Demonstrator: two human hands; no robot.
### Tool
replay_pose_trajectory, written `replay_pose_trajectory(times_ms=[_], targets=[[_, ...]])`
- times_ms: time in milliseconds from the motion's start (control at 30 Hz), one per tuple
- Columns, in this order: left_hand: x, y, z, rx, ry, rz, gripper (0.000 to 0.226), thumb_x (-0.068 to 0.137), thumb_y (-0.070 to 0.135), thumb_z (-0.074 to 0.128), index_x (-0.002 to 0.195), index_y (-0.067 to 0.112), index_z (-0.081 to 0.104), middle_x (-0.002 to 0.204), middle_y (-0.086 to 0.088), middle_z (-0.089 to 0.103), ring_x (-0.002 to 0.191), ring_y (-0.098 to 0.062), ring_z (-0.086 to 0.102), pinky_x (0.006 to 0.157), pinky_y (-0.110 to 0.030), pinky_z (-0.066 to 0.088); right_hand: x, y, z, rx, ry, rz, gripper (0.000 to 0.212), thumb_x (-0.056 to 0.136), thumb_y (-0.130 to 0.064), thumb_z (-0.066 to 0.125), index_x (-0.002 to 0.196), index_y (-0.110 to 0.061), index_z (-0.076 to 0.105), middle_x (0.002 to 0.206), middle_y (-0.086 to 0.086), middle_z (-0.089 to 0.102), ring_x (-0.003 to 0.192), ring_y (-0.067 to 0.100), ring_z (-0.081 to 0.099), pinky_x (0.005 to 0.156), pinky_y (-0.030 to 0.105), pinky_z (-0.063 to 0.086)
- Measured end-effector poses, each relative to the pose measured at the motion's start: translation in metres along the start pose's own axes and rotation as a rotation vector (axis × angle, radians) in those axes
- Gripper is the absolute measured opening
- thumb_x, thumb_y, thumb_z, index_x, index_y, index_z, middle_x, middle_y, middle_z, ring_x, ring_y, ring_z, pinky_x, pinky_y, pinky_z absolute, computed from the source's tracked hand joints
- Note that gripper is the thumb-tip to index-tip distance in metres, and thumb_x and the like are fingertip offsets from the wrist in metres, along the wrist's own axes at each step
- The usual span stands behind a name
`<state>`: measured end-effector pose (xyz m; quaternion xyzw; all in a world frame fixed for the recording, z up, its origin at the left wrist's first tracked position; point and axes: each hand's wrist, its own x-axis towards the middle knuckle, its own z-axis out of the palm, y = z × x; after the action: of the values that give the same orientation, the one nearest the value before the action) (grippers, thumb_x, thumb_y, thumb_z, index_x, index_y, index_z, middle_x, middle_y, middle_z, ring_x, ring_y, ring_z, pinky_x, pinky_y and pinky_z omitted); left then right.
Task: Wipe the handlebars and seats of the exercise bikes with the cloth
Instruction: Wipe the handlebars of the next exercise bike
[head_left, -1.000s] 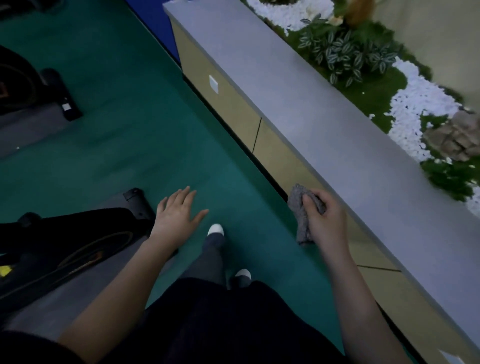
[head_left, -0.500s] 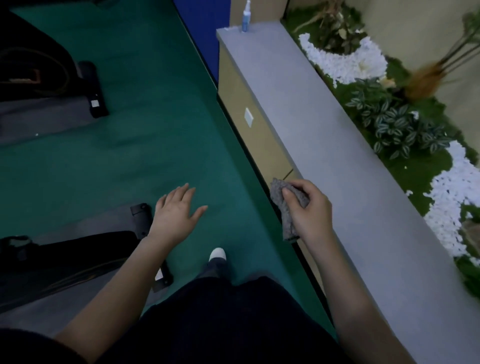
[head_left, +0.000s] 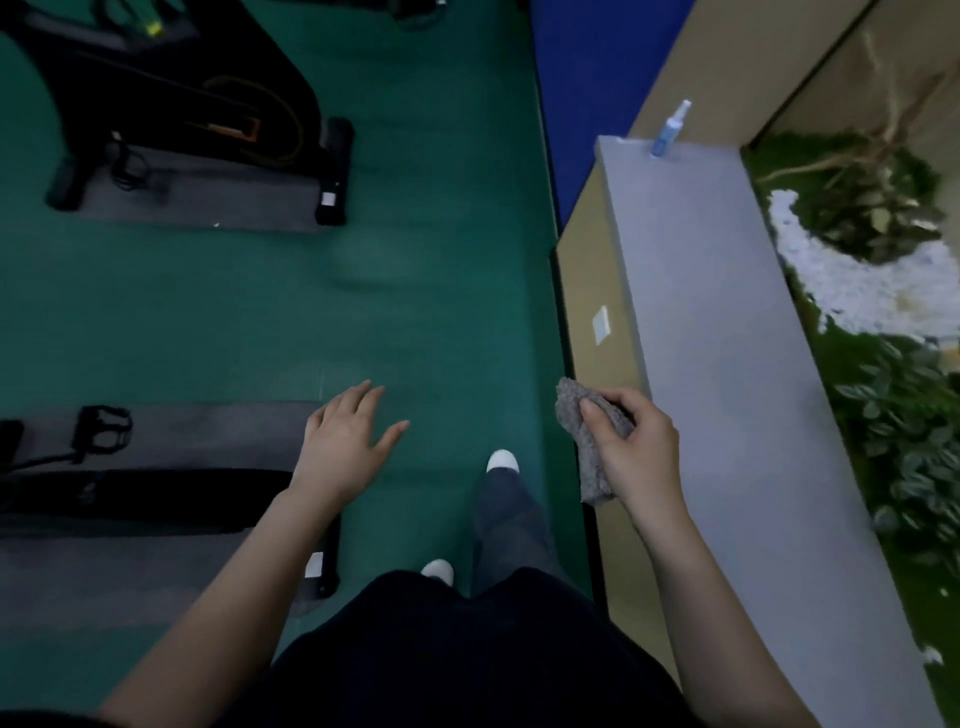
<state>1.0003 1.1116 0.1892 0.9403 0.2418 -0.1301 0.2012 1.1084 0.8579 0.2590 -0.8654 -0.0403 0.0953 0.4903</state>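
Cloth (head_left: 587, 447): grey, nubby, crumpled, pinched in the right hand (head_left: 636, 449) with thumb and curled fingers round its upper part, loose end hanging below the fist. It sits in the air at the aisle's right edge, in front of the tan side panel (head_left: 597, 280) of a long ledge (head_left: 727, 364), well apart from both bikes. Left hand (head_left: 345, 436) holds nothing, palm down, fingers straight and slightly spread over the green floor (head_left: 208, 322). Far exercise bike (head_left: 171, 104) is at upper left: black curved housing, orange trim, black crossbar feet, on a grey mat (head_left: 208, 208). Near bike base (head_left: 130, 499) is at lower left: long flat black body, pedal strap showing, also on a grey mat; the left forearm crosses its end. No handlebars or seat in frame. Ledge top is smooth matte grey; a small white label (head_left: 601, 325) sits on the tan panel. Blue-and-white spray bottle (head_left: 667, 130) stands upright at the ledge's far end. Behind the ledge: white pebbles (head_left: 872, 291), leafy plants (head_left: 909, 426), bare branches. Blue wall panel (head_left: 582, 78) beyond. White shoe tips (head_left: 503, 461) on the floor between the hands.
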Motion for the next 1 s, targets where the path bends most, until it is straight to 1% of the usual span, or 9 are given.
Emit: replay_pose_trajectory(times_ms=[167,333,433,500,567,667,767,900,1000], targets=[[0.059,0.028,-0.011,-0.019,0.045,-0.135,0.061,0.097,0.052,0.038,0.146,0.017,0.034,0.154,-0.002,0.031,0.144,-0.019,0.021,0.115,-0.039,0.015,0.098,-0.012,-0.002,-0.019,-0.117,-0.076,0.005,0.087,-0.013,0.066,0.091,-0.017,0.066,0.083,-0.014,0.063,0.079,-0.008,0.057,0.067,0.000,0.038],[0.117,0.069,-0.029,-0.017,0.112,-0.189,0.059,0.097,0.052,0.038,0.143,0.016,0.039,0.154,-0.003,0.032,0.145,-0.018,0.020,0.116,-0.038,0.012,0.191,-0.027,-0.010,-0.011,-0.183,-0.118,0.006,0.087,-0.016,0.065,0.089,-0.021,0.064,0.084,-0.017,0.062,0.076,-0.014,0.057,0.065,-0.001,0.039],[0.141,0.082,-0.038,-0.033,0.155,-0.223,0.058,0.096,0.052,0.040,0.142,0.017,0.042,0.153,-0.003,0.034,0.144,-0.018,0.021,0.115,-0.038,0.013,0.235,-0.035,-0.005,-0.029,-0.225,-0.121,0.005,0.088,-0.017,0.064,0.089,-0.022,0.064,0.084,-0.014,0.063,0.077,-0.008,0.056,0.065,0.002,0.039],[0.150,0.082,-0.041,-0.036,0.154,-0.260,0.058,0.096,0.053,0.040,0.142,0.018,0.042,0.153,-0.002,0.034,0.144,-0.018,0.022,0.115,-0.037,0.013,0.258,-0.042,0.003,-0.031,-0.253,-0.135,0.007,0.088,-0.019,0.064,0.087,-0.026,0.063,0.084,-0.016,0.063,0.078,-0.005,0.057,0.064,0.005,0.040],[0.159,0.078,-0.044,-0.060,0.153,-0.314,0.058,0.096,0.053,0.041,0.141,0.017,0.043,0.152,-0.003,0.035,0.143,-0.019,0.023,0.115,-0.039,0.014,0.278,-0.050,0.017,-0.038,-0.310,-0.150,0.009,0.088,-0.020,0.064,0.085,-0.028,0.062,0.085,-0.017,0.063,0.081,-0.003,0.058,0.068,0.012,0.042],[0.173,0.064,-0.051,-0.090,0.154,-0.399,0.057,0.095,0.052,0.044,0.140,0.017,0.045,0.151,-0.003,0.037,0.143,-0.020,0.025,0.115,-0.039,0.016,0.304,-0.066,0.048,-0.067,-0.398,-0.189,0.006,0.088,-0.017,0.064,0.086,-0.023,0.063,0.085,-0.013,0.063,0.084,0.008,0.060,0.076,0.023,0.043],[0.191,0.042,-0.062,-0.095,0.147,-0.469,0.057,0.095,0.053,0.042,0.141,0.018,0.043,0.151,-0.001,0.036,0.143,-0.018,0.025,0.115,-0.038,0.016,0.328,-0.090,0.086,-0.066,-0.456,-0.245,0.008,0.086,-0.016,0.065,0.084,-0.023,0.063,0.083,-0.016,0.063,0.082,0.005,0.059,0.073,0.016,0.042],[0.229,0.004,-0.085,-0.128,0.161,-0.533,0.058,0.096,0.053,0.039,0.142,0.018,0.042,0.152,-0.001,0.035,0.142,-0.018,0.026,0.114,-0.038,0.015,0.359,-0.132,0.142,-0.084,-0.497,-0.353,0.007,0.085,-0.013,0.068,0.084,-0.020,0.064,0.083,-0.009,0.064,0.081,0.007,0.058,0.070,0.002,0.037],[0.261,-0.023,-0.108,-0.155,0.167,-0.566,0.058,0.096,0.054,0.038,0.143,0.019,0.040,0.153,-0.001,0.034,0.142,-0.017,0.024,0.114,-0.037,0.015,0.382,-0.165,0.183,-0.109,-0.551,-0.391,0.007,0.085,-0.014,0.068,0.084,-0.019,0.065,0.085,-0.007,0.065,0.082,0.007,0.058,0.070,0.000,0.036]])
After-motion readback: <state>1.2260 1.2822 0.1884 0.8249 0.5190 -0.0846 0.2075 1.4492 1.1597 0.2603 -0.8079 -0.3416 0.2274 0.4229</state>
